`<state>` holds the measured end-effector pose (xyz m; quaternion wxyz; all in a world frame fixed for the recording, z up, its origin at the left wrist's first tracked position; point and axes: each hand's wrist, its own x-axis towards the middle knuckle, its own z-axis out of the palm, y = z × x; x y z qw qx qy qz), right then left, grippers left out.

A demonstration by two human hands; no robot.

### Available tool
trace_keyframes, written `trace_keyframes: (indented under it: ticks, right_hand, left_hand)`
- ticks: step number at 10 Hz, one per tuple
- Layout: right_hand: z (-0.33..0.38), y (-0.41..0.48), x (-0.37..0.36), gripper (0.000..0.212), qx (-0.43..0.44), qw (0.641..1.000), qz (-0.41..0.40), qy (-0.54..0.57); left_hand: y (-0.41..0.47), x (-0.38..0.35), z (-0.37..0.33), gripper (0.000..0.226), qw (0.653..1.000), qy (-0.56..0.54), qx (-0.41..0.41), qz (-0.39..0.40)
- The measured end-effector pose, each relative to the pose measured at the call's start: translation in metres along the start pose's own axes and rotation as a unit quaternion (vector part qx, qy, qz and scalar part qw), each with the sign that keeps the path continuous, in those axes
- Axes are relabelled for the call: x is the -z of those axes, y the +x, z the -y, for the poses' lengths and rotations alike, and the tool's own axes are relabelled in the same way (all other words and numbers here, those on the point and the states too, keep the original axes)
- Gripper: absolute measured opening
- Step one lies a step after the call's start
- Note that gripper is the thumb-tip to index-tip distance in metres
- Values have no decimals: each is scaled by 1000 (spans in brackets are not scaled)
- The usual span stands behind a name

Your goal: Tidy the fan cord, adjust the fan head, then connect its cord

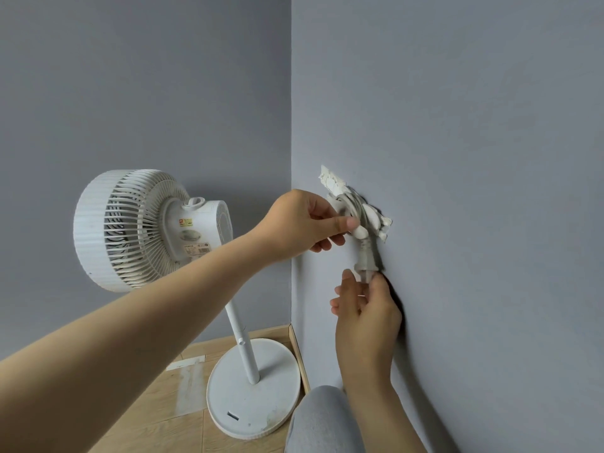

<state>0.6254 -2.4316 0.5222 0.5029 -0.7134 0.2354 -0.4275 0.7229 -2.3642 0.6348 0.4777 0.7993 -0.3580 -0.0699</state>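
The left hand (pixel 302 223) is pinching the coiled cord (pixel 350 204), which is hanging on the wall right of the fan head (pixel 130 227). The right hand (pixel 366 313) is pinching the plug (pixel 366 258) below it. The cord is probably light and limp, so the rigid plug body is the surer hold.

There are two hands, the left hand (pixel 302 223) and the right hand (pixel 367 318). Left of them stands one fan (pixel 153 230); between them are one plug (pixel 367 258) and one cord (pixel 352 204).
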Motion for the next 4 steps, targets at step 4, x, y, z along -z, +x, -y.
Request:
trace_keyframes:
  ticks: [4]
  right_hand:
    - [19, -22, -3, 10, 35, 980, 194, 22]
  left_hand:
    - [-97, 20, 54, 14, 982, -9, 36, -184]
